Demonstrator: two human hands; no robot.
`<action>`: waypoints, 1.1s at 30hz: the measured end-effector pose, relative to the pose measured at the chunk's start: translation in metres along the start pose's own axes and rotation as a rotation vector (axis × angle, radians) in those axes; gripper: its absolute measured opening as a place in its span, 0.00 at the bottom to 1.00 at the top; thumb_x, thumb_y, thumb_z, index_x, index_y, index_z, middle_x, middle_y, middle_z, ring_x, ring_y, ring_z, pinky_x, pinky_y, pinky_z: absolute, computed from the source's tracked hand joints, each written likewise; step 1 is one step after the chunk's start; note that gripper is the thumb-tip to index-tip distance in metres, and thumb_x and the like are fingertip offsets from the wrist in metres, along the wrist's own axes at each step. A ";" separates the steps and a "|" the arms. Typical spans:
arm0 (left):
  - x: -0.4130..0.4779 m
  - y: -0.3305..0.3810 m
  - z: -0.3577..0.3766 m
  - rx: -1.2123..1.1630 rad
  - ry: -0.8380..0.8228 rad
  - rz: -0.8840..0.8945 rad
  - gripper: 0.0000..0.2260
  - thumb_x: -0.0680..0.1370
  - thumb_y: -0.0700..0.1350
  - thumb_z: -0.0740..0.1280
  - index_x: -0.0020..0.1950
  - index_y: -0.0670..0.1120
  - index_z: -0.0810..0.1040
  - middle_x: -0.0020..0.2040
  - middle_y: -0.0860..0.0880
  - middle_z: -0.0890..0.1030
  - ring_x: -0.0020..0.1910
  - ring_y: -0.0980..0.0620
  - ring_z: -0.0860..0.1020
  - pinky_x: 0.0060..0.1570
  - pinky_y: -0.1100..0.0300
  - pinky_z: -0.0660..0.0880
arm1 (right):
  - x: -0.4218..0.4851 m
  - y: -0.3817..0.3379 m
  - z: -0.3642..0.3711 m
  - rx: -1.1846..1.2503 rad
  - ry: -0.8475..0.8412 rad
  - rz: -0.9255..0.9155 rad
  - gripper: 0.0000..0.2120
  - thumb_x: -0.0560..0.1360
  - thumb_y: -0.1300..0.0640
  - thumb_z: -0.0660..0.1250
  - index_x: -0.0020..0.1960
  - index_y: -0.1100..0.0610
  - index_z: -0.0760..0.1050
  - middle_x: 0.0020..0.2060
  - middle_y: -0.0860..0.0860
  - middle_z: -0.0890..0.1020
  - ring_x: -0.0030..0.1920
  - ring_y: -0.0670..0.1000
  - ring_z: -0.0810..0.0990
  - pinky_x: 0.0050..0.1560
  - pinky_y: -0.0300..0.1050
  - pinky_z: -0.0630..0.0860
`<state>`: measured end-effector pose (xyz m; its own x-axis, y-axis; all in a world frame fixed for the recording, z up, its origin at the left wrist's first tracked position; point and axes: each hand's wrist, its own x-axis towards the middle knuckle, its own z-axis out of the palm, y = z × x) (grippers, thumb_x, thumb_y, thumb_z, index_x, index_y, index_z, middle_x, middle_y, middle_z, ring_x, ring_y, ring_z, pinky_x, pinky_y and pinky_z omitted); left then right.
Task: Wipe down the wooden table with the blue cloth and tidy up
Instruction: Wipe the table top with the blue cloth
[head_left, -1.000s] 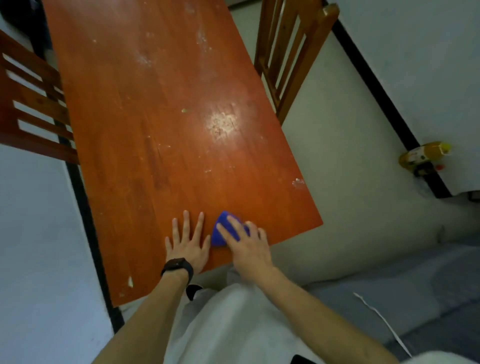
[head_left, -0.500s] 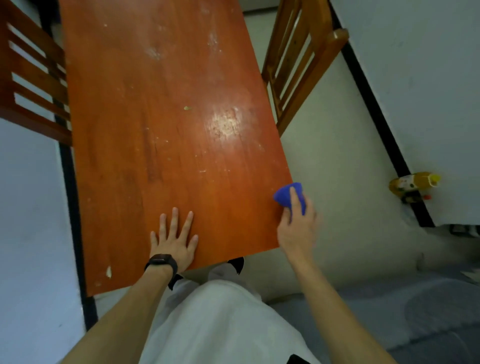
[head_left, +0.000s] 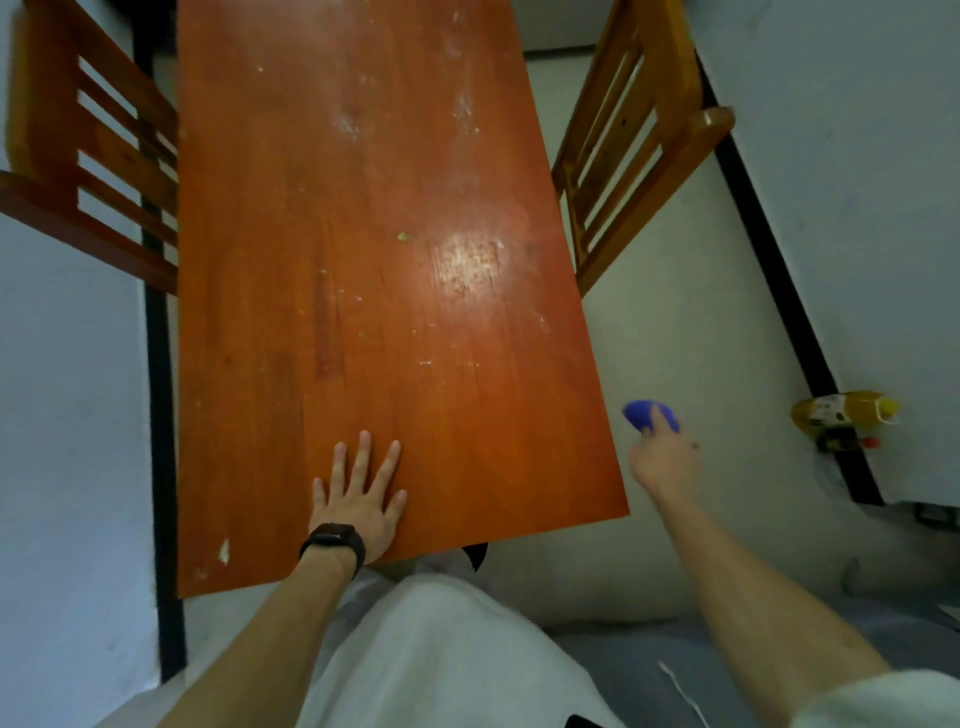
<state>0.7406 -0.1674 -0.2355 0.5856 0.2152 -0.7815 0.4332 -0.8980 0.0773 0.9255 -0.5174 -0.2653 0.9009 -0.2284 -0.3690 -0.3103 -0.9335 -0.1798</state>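
Note:
The long reddish wooden table runs away from me, with pale smears and crumbs on its far and middle parts. My left hand lies flat on the near edge, fingers spread, a black watch on the wrist. My right hand is off the table's right side, over the floor, shut on the bunched blue cloth, which pokes out above the fingers.
A wooden chair stands at the table's right side and another chair at the left. A yellow bottle lies on the floor by the right wall's black skirting. White walls close in on both sides.
My right hand swept the blue cloth from beside my left hand rightward across the near table edge and off past the right side. My left hand stayed flat on the table.

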 end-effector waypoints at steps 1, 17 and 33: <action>-0.001 -0.001 0.001 -0.003 0.009 -0.003 0.28 0.80 0.66 0.41 0.69 0.65 0.22 0.70 0.54 0.19 0.74 0.45 0.27 0.75 0.38 0.39 | 0.004 0.009 -0.009 0.024 -0.017 0.080 0.24 0.82 0.53 0.54 0.78 0.49 0.58 0.70 0.64 0.68 0.65 0.69 0.70 0.68 0.60 0.66; -0.005 0.004 -0.004 -0.015 0.061 0.003 0.30 0.81 0.65 0.47 0.74 0.65 0.29 0.75 0.54 0.27 0.77 0.43 0.33 0.75 0.39 0.47 | -0.099 -0.057 0.053 -0.149 0.084 -0.715 0.24 0.78 0.42 0.57 0.74 0.39 0.65 0.75 0.49 0.67 0.64 0.57 0.70 0.58 0.56 0.71; -0.055 -0.131 0.009 -0.166 0.292 -0.253 0.34 0.81 0.58 0.55 0.80 0.52 0.38 0.81 0.47 0.41 0.79 0.45 0.46 0.76 0.42 0.51 | -0.124 -0.204 0.064 0.061 -0.080 -0.525 0.31 0.79 0.52 0.61 0.79 0.43 0.54 0.78 0.41 0.59 0.69 0.56 0.64 0.65 0.55 0.63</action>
<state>0.6456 -0.0646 -0.2081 0.6056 0.5424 -0.5823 0.6792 -0.7336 0.0230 0.8573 -0.2812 -0.2407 0.9146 0.2894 -0.2825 0.1571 -0.8979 -0.4111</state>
